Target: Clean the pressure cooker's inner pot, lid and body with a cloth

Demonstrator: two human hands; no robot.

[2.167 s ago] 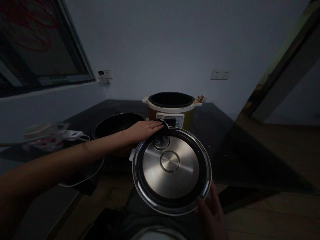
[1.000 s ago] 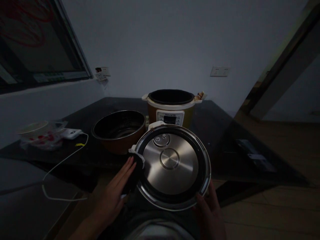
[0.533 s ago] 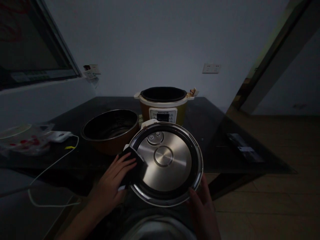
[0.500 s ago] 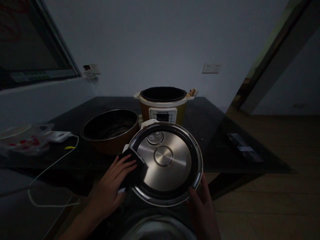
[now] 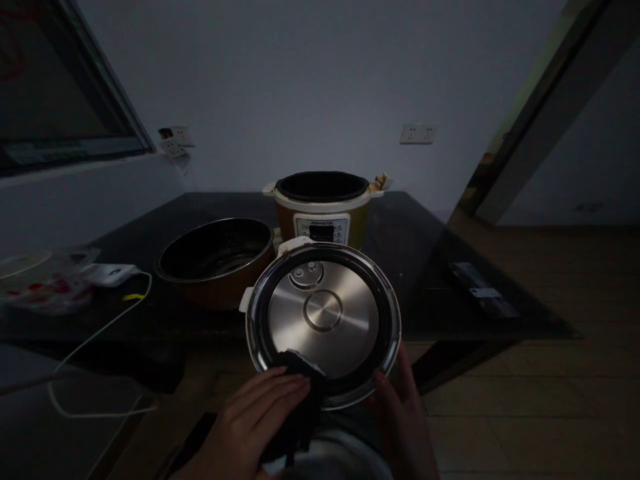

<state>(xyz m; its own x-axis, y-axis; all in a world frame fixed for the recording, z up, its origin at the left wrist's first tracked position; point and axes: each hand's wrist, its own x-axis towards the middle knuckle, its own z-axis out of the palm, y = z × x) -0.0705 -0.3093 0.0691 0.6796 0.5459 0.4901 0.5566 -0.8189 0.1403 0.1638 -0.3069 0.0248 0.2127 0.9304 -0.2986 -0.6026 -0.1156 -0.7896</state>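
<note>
I hold a round cooker lid (image 5: 324, 320) upturned in front of me, its steel inner plate ringed by a black seal. My right hand (image 5: 403, 417) grips the lid's near right rim from below. My left hand (image 5: 255, 427) presses a dark cloth (image 5: 297, 400) against the lid's near left rim, fingers laid over the cloth. Beyond the lid, on a dark table (image 5: 410, 253), stand the cooker base (image 5: 323, 207) with its control panel and the removed inner pot (image 5: 217, 257).
A white charger and cable (image 5: 107, 277) and a plastic-wrapped plate (image 5: 40, 287) lie at the table's left. A flat dark object (image 5: 483, 297) lies near the right edge. Wall sockets (image 5: 417, 133) sit behind. Wooden floor extends to the right.
My left hand has slid the cloth around the lid's rim, from the far edge down the left side to the near edge. The right hand keeps its grip.
</note>
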